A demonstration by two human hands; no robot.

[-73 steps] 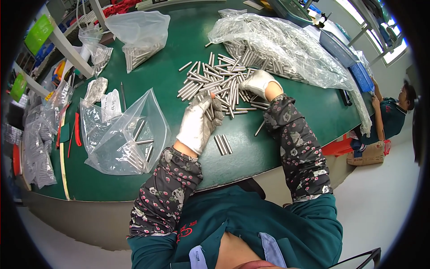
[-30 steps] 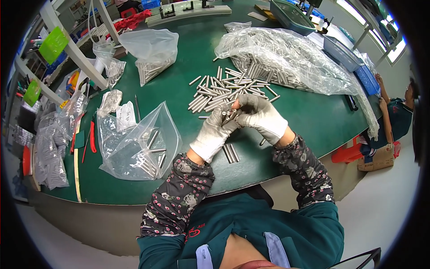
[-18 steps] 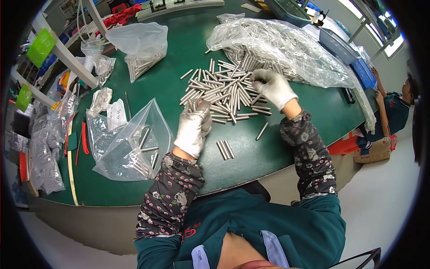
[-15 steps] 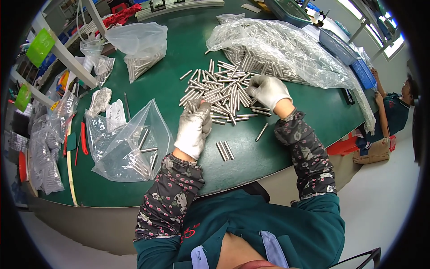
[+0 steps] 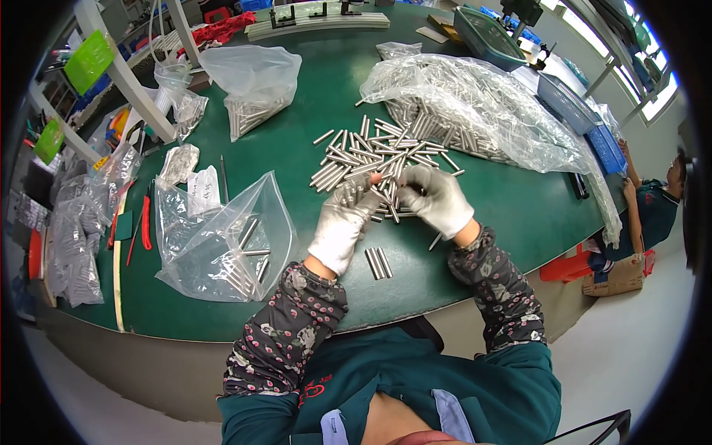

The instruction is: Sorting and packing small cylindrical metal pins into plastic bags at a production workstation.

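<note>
Both my hands wear whitish gloves. My left hand (image 5: 343, 226) is curled round a few short steel pins (image 5: 351, 196), whose ends show at its fingers. Close by on the right, my right hand (image 5: 439, 202) has its fingers pinched together; whatever they hold is hidden. Beyond and partly under both hands lies a loose pile of steel pins (image 5: 371, 153). Nearer me, three pins (image 5: 378, 263) lie side by side on the green table (image 5: 423, 274). One single pin (image 5: 434, 241) lies just below my right hand.
An open clear bag (image 5: 215, 256) with some pins lies at left, near red-handled pliers (image 5: 145, 222). Behind it stands a filled bag (image 5: 252, 104). A large plastic sheet of pins (image 5: 475, 104) covers the back right, beside blue baskets (image 5: 567, 100). A co-worker (image 5: 656, 193) is at far right.
My right hand has moved left and nearer, from the pile's right side to beside my left hand. Pins now show in my left hand's fingers. The whole view has shifted slightly.
</note>
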